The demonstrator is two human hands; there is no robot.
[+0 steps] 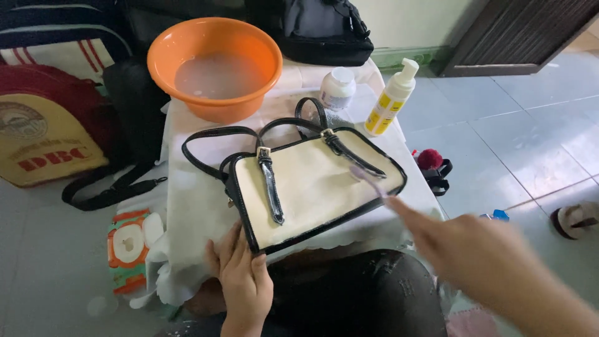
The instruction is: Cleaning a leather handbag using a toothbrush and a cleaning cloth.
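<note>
A cream handbag [312, 187] with black trim and black straps lies flat on a small table covered by a white cloth [199, 206]. My left hand [240, 274] holds the bag's near left corner, thumb on top. My right hand [474, 249] reaches in from the right, blurred by motion, and holds a thin pale brush [369, 178] whose tip rests on the bag's right side.
An orange basin [215, 65] of cloudy water stands at the table's back. Next to it are a white jar [337, 87] and a yellow-and-white pump bottle [390, 98]. Bags crowd the left and back. An orange wipes packet [128, 249] lies on the tiled floor.
</note>
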